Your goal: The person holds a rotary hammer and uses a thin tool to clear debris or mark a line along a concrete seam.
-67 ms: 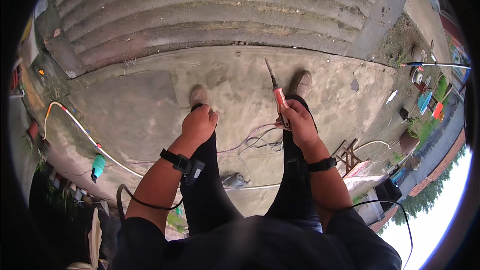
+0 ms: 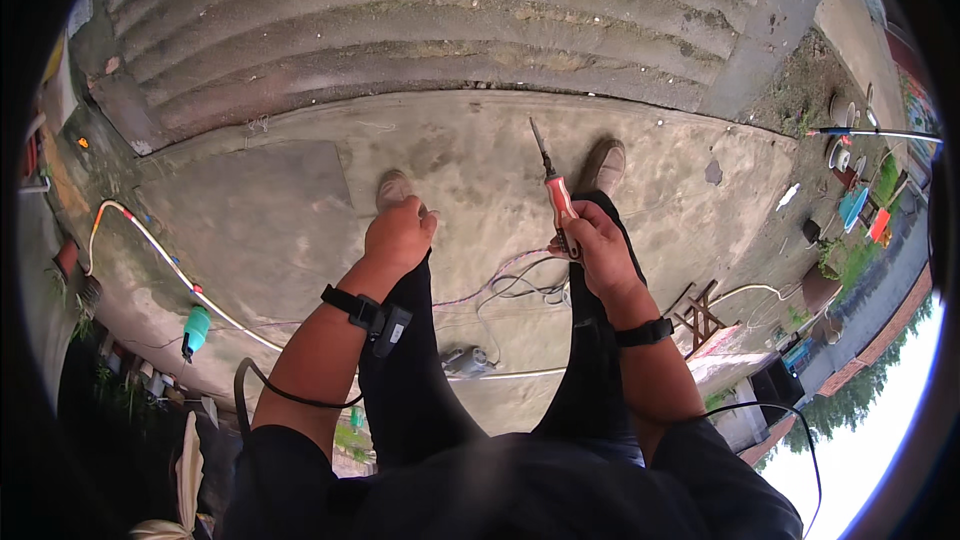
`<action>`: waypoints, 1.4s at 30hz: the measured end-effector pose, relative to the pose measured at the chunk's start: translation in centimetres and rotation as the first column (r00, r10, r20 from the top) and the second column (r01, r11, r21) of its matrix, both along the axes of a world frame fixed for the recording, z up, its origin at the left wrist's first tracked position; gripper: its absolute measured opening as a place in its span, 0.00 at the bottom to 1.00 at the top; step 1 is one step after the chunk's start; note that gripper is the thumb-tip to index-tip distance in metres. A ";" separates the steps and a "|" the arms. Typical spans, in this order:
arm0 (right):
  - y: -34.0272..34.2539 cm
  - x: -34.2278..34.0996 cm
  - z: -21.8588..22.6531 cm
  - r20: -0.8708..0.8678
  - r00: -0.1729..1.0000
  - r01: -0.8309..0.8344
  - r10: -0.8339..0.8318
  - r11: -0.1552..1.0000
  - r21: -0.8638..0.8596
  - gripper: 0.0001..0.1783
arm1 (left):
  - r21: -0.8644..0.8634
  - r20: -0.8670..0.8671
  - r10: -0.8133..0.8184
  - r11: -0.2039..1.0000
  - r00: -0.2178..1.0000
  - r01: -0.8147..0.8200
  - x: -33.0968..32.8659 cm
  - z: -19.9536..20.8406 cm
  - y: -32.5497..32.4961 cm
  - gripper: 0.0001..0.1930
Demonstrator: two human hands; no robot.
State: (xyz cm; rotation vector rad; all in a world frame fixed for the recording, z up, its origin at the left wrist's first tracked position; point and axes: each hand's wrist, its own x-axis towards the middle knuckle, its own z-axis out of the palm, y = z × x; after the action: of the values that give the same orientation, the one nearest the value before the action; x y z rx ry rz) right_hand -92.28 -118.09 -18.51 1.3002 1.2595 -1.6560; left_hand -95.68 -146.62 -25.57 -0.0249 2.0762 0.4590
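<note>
My right hand [image 2: 597,248] is wrapped round a hand tool with a red handle [image 2: 559,203] and a narrow, tapering dark metal blade. The blade points away from me, over the concrete floor between my shoes and just left of my right shoe [image 2: 605,166]. Some fingers lie hidden under the handle. My left hand [image 2: 401,235] is closed in a loose fist above my left knee, beside my left shoe [image 2: 394,187]. Nothing shows sticking out of it. The two hands are well apart.
Broad concrete steps [image 2: 430,25] lie ahead. On the left, a pale hose [image 2: 150,237] curves past a teal bottle-like object [image 2: 196,330]. Cables [image 2: 510,285] and a grey power-tool-like thing [image 2: 466,360] lie between my legs. A wooden stand [image 2: 698,312] is at the right.
My left hand has moved very slightly away from me, covering a little more of the left shoe. The right hand and its tool look almost unmoved.
</note>
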 end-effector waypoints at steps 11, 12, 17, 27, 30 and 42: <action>11.1 -1.8 -1.1 -0.066 0.997 0.020 -0.028 0.994 -0.112 0.17 | -0.154 -0.136 0.153 0.973 0.979 -0.174 -3.2 -18.0 10.4 0.19; 12.0 -2.1 -0.9 -0.082 0.994 0.058 -0.067 0.993 -0.106 0.18 | -0.210 -0.130 0.138 0.964 0.982 -0.163 -3.6 -18.7 11.5 0.19; 15.3 -2.9 -0.6 -0.070 0.984 0.152 -0.165 0.975 -0.161 0.17 | -0.315 -0.139 0.135 0.933 0.981 -0.173 -5.1 -21.3 14.0 0.23; 15.9 -3.5 -0.7 -0.128 0.978 0.138 -0.165 0.971 -0.196 0.19 | -0.288 -0.171 0.163 0.935 0.972 -0.207 -4.2 -23.3 13.3 0.18; 14.9 -3.9 -0.6 -0.105 0.990 0.083 -0.094 0.991 -0.105 0.24 | -0.201 -0.081 0.425 0.879 0.901 -0.433 -3.8 -23.9 12.5 0.16; 14.1 -4.1 -1.0 -0.076 0.994 0.068 -0.076 0.992 -0.107 0.22 | -0.130 0.269 0.950 0.196 0.156 -0.972 -2.9 -21.9 13.5 0.15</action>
State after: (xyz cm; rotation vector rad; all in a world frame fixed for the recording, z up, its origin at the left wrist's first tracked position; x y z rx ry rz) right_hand -96.41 -104.00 -19.49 1.2405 1.1671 -1.8158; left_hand -98.63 -133.11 -47.48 -1.4273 1.4417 1.2295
